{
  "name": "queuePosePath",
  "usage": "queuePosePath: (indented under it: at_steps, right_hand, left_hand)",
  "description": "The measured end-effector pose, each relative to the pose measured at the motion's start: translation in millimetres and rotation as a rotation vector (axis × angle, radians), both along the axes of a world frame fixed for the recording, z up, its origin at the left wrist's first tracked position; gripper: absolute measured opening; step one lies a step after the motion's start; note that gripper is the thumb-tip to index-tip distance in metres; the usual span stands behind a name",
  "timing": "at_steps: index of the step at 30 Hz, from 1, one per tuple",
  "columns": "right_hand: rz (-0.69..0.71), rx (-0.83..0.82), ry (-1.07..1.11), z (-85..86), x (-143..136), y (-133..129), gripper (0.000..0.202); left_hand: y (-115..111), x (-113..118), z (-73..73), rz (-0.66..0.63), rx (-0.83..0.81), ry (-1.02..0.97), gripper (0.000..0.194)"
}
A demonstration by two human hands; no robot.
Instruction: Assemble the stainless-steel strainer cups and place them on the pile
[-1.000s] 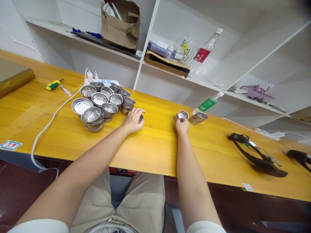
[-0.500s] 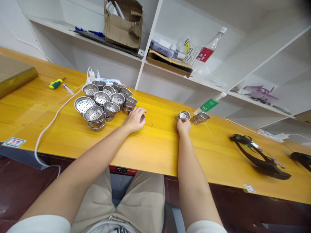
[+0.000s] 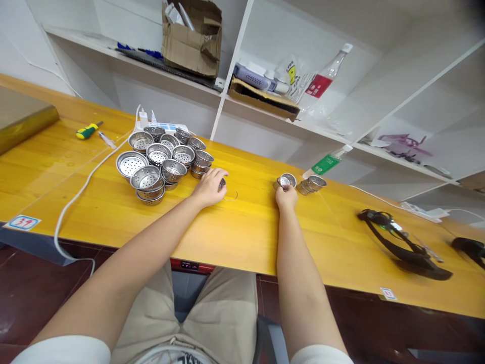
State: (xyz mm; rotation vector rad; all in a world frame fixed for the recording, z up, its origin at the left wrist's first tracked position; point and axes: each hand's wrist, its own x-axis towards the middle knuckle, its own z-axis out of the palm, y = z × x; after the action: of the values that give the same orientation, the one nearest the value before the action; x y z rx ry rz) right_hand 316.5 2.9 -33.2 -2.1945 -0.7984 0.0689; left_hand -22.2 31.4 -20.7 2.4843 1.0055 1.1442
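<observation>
My right hand (image 3: 287, 196) pinches the near rim of a small perforated steel cup (image 3: 288, 179) that stands on the table. Just to its right is a slanted stack of similar cups (image 3: 314, 183). My left hand (image 3: 210, 188) rests on the table with its fingers curled round a small dark object (image 3: 222, 184), mostly hidden, whose kind I cannot make out. A thin wire loop (image 3: 235, 197) lies beside those fingertips. Left of that hand, many perforated steel cups (image 3: 147, 178) are grouped, several of them stacked.
A green-labelled bottle (image 3: 326, 163) lies tilted behind the right-hand cups. On the right lies a black headband device (image 3: 405, 245). At left are a screwdriver (image 3: 88, 131), a white cable (image 3: 81, 189) and a power strip (image 3: 172, 127). White shelves (image 3: 242, 45) rise behind the table.
</observation>
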Motion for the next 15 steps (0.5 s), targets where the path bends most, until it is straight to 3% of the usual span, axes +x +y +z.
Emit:
queuePosePath:
  at_steps: [15]
  right_hand:
    - [0.011, -0.002, 0.013, -2.0, 3.7, 1.2, 0.031]
  left_hand:
    - [0.3, 0.4, 0.6, -0.009, -0.001, 0.014, 0.035]
